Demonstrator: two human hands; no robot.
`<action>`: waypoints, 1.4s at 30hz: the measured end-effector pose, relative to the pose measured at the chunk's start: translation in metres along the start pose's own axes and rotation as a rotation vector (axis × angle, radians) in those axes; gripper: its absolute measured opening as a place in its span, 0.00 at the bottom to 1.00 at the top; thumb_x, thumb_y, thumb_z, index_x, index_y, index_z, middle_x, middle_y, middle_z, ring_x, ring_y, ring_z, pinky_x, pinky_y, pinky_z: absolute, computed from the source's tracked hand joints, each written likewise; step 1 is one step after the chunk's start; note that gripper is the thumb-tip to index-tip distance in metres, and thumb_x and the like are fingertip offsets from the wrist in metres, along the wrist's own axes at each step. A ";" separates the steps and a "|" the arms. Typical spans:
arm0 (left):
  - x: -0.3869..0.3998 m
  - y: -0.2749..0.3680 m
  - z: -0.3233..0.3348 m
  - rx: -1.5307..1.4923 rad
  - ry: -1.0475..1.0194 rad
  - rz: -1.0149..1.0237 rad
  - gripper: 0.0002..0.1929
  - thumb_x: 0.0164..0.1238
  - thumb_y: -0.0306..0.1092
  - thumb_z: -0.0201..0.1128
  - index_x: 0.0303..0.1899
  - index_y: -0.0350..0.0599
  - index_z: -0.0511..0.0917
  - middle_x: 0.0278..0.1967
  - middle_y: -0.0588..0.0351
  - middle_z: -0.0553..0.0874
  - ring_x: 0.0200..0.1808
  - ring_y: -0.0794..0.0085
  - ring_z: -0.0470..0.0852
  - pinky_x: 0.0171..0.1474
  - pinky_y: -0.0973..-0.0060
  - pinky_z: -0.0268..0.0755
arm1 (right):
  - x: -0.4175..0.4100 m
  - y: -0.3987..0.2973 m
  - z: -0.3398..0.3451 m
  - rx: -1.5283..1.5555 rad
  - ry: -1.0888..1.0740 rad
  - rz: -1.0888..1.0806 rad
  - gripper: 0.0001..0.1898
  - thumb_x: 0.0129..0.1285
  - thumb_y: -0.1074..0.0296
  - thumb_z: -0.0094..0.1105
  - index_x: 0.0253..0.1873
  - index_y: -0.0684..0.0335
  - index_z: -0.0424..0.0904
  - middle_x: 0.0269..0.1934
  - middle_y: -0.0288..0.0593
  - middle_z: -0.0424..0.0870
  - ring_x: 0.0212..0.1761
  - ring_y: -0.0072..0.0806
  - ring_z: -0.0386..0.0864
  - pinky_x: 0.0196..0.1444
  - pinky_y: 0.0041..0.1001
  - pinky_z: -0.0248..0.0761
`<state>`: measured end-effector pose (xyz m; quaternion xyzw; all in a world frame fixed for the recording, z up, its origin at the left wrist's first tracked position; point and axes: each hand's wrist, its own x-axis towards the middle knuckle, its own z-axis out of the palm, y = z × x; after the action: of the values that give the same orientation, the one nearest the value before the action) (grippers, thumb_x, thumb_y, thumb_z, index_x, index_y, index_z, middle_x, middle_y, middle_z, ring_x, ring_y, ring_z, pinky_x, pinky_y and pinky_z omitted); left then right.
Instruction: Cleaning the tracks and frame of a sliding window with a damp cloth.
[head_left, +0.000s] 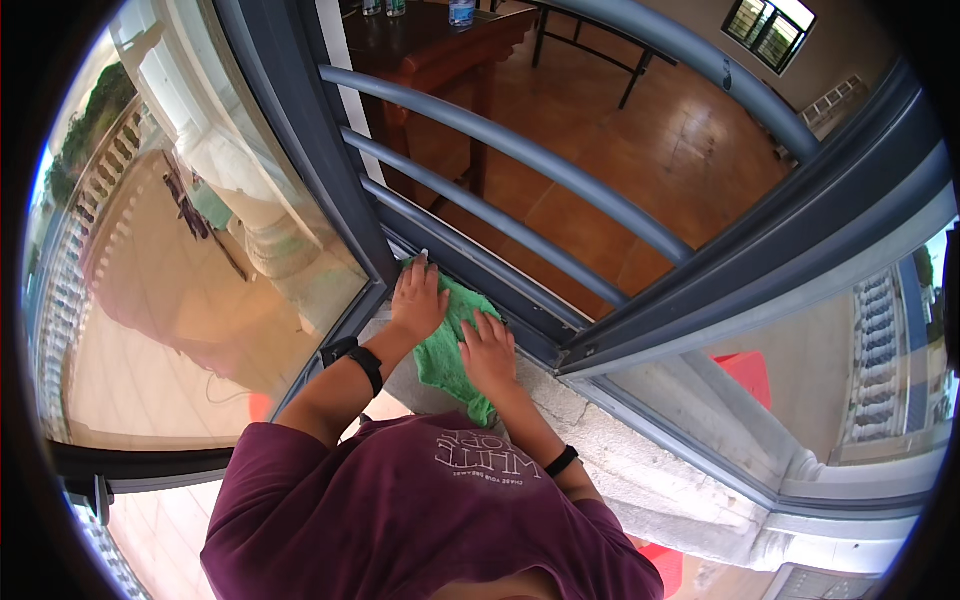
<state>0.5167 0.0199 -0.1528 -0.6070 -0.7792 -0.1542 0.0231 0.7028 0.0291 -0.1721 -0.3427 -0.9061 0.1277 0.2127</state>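
A green cloth (442, 360) lies bunched over the window sill, its upper edge against the bottom rail of the dark grey metal window frame (525, 322). My left hand (420, 300) presses on the cloth's upper left part, near the frame's corner, with the fingers towards the rail. On the cloth's right edge rests my right hand (489, 352), its fingers slightly spread. Something small and whitish shows at the left fingertips; what it is I cannot tell. Both palms face down and are hidden.
Curved grey metal bars (480, 202) cross the opening above my hands. Glazed window sashes stand at the left (225, 300) and right (720, 405). Inside, a dark wooden table (427, 45) carries bottles. The rough stone ledge (600, 427) runs to the lower right, near a red plastic container (664, 566).
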 end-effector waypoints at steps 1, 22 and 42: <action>-0.003 0.002 -0.005 0.006 0.121 0.065 0.30 0.63 0.44 0.61 0.60 0.32 0.66 0.60 0.38 0.68 0.63 0.47 0.68 0.65 0.56 0.62 | -0.001 0.000 0.000 -0.005 -0.007 0.000 0.21 0.61 0.62 0.60 0.59 0.57 0.75 0.65 0.46 0.69 0.68 0.42 0.63 0.64 0.45 0.59; 0.030 -0.006 -0.002 -0.205 0.303 -0.162 0.12 0.56 0.22 0.58 0.43 0.42 0.77 0.42 0.45 0.78 0.46 0.50 0.78 0.45 0.58 0.73 | 0.018 0.008 0.005 0.068 0.039 0.036 0.22 0.64 0.64 0.57 0.61 0.66 0.71 0.61 0.47 0.73 0.66 0.42 0.65 0.65 0.40 0.63; -0.011 0.000 0.014 -0.005 0.074 0.159 0.22 0.68 0.42 0.57 0.57 0.38 0.73 0.58 0.46 0.74 0.64 0.55 0.70 0.71 0.57 0.55 | 0.016 0.004 0.007 -0.042 -0.009 0.070 0.22 0.61 0.63 0.60 0.60 0.60 0.73 0.61 0.43 0.73 0.65 0.41 0.66 0.60 0.42 0.63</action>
<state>0.5216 0.0131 -0.1685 -0.6610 -0.7268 -0.1760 0.0624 0.6912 0.0417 -0.1746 -0.3782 -0.8970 0.1177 0.1965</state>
